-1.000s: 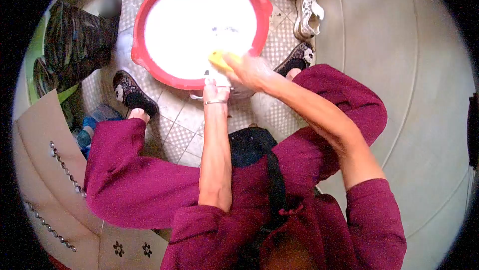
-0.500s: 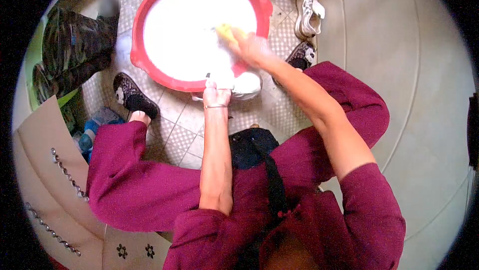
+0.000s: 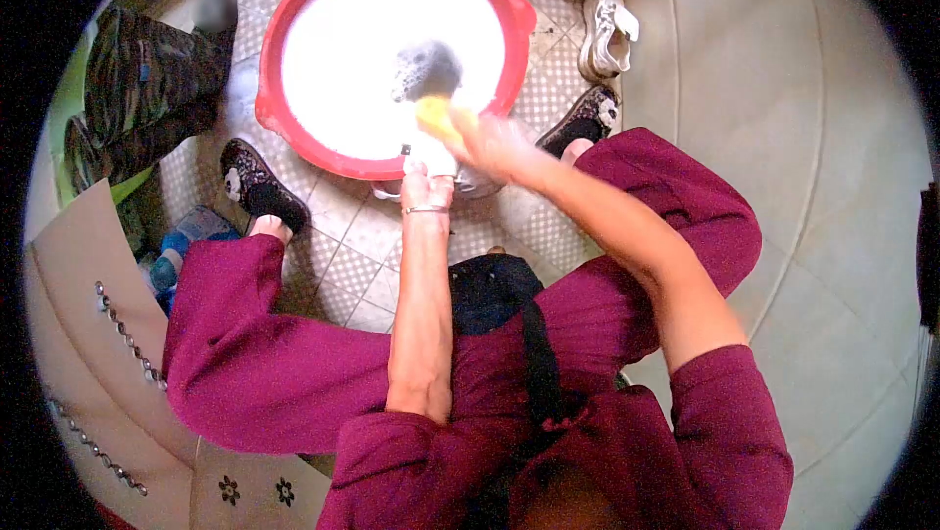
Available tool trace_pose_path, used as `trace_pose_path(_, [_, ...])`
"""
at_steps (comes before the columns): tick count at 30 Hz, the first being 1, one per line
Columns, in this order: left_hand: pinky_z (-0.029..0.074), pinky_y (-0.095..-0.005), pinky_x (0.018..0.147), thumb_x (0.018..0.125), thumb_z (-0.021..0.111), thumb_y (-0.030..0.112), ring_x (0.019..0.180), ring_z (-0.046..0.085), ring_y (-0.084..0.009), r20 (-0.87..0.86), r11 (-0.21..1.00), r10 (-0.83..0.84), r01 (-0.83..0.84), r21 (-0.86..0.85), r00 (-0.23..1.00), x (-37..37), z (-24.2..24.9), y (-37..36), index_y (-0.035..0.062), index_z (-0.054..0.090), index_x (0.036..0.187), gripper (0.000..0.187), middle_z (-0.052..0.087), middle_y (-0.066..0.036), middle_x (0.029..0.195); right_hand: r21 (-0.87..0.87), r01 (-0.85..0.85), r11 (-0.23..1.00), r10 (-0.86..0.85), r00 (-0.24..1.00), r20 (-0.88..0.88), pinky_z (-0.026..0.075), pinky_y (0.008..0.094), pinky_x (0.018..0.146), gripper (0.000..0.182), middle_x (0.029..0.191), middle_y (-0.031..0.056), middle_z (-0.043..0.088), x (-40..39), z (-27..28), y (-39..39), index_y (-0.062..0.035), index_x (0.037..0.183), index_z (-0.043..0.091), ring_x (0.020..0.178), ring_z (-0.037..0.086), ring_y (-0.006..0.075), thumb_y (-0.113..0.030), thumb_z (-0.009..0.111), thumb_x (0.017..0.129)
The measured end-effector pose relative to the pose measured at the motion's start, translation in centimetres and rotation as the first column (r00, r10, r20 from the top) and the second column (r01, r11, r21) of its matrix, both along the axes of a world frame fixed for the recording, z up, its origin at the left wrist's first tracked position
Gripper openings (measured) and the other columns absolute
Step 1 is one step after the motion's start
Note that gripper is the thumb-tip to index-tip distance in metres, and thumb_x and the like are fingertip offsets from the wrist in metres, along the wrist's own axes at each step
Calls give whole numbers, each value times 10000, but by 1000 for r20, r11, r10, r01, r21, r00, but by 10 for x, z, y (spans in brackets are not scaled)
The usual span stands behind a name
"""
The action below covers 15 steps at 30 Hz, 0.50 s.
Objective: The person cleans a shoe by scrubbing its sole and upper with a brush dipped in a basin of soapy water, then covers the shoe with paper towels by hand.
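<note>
A red basin [image 3: 272, 109] full of bright white suds stands on the tiled floor at the top centre. At its near rim my left hand [image 3: 428, 187] is closed on a white object [image 3: 431, 153], which is overexposed and hard to make out; it looks like a shoe. My right hand [image 3: 494, 146], blurred by motion, grips a yellow brush or sponge [image 3: 439, 122] against the white object, over the basin's near side. A dark gap in the foam [image 3: 428, 70] shows just beyond the yellow thing.
White shoes [image 3: 607, 33] stand right of the basin. Dark boots [image 3: 147, 75] lie at the left, above a blue-labelled bottle or pack [image 3: 191, 236]. A beige panel with metal trim [image 3: 108, 285] is at the lower left, and a pale wall or panel [image 3: 744, 109] at the right.
My right hand and the yellow thing have moved down, nearer my left hand. A dark gap has opened in the foam. The pale thing beneath the near rim is less visible.
</note>
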<state>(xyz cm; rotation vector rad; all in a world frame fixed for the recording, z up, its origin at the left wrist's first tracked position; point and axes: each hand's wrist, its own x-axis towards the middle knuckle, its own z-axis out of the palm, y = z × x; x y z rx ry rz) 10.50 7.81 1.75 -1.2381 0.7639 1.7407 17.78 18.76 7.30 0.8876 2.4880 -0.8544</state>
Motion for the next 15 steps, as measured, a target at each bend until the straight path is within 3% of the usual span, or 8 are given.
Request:
trace_pose_path(1, [404, -478, 921, 930, 219, 169, 1094, 475, -313, -2, 1000, -17, 17, -15, 1000, 2, 4, -8, -1, 421, 1191, 371, 482, -173, 1189, 72, -119, 990, 111, 987, 113, 468, 476, 548, 489, 721, 228, 587, -11, -8, 13, -65, 1142, 405, 655, 600, 370, -447, 411, 838])
trace_pose_path(4, [423, -478, 900, 936, 214, 163, 1085, 480, -325, 36, 996, 5, -8, 86, 999, -3, 8, -9, -6, 409, 1196, 366, 481, -172, 1193, 60, -131, 990, 126, 989, 78, 464, 485, 596, 493, 750, 225, 592, -29, -7, 39, -89, 1139, 409, 700, 598, 377, -481, 388, 841])
trace_pose_path(6, [417, -479, 907, 937, 213, 171, 1092, 476, -323, 43, 993, -25, 20, 113, 999, -3, 5, -13, -4, 405, 1200, 370, 479, -173, 1196, 23, -2, 1000, 4, 994, -113, 457, 487, 648, 489, 779, 228, 594, -32, -16, 48, -117, 1150, 394, 744, 589, 393, -500, 367, 847])
trace_pose_path(7, [411, -480, 914, 939, 212, 178, 1098, 472, -321, 43, 989, -53, 47, 142, 998, -6, 7, -13, -3, 402, 1205, 374, 476, -174, 1200, 21, -2, 1000, 4, 994, -112, 457, 487, 648, 489, 779, 228, 594, -35, -17, 51, -117, 1150, 394, 744, 589, 393, -500, 367, 847])
trace_pose_path(9, [397, -480, 930, 940, 219, 182, 1124, 452, -315, -29, 982, -141, 143, 121, 990, -6, 12, -17, 7, 374, 1229, 371, 452, -173, 1226, 24, 32, 999, -32, 999, -34, 456, 482, 669, 488, 794, 237, 593, -44, -23, 59, -124, 1150, 376, 753, 581, 411, -510, 348, 854])
trace_pose_path(11, [386, -480, 942, 940, 237, 180, 1135, 445, -306, -193, 938, -344, 346, -23, 919, -5, 25, -16, 19, 345, 1248, 364, 437, -165, 1242, 6, 29, 1000, -29, 999, -21, 453, 472, 696, 491, 812, 236, 588, -42, -43, 61, -137, 1185, 360, 804, 577, 397, -494, 376, 849])
trace_pose_path(14, [408, -480, 918, 937, 266, 183, 1111, 470, -294, -229, 915, -402, 399, -61, 886, -4, 23, -19, 28, 340, 1251, 358, 446, -147, 1238, 127, 38, 991, -15, 985, -174, 451, 452, 726, 484, 828, 235, 581, -38, -50, 61, -147, 1206, 365, 839, 564, 381, -424, 468, 822])
trace_pose_path(15, [416, -482, 908, 937, 269, 187, 1102, 477, -291, -214, 922, -387, 382, -62, 897, -5, 23, -19, 28, 350, 1245, 356, 455, -144, 1229, 346, -29, 938, 103, 975, -197, 452, 432, 732, 428, 835, 223, 580, -31, -47, 60, -135, 1148, 434, 846, 560, 362, -364, 509, 794])
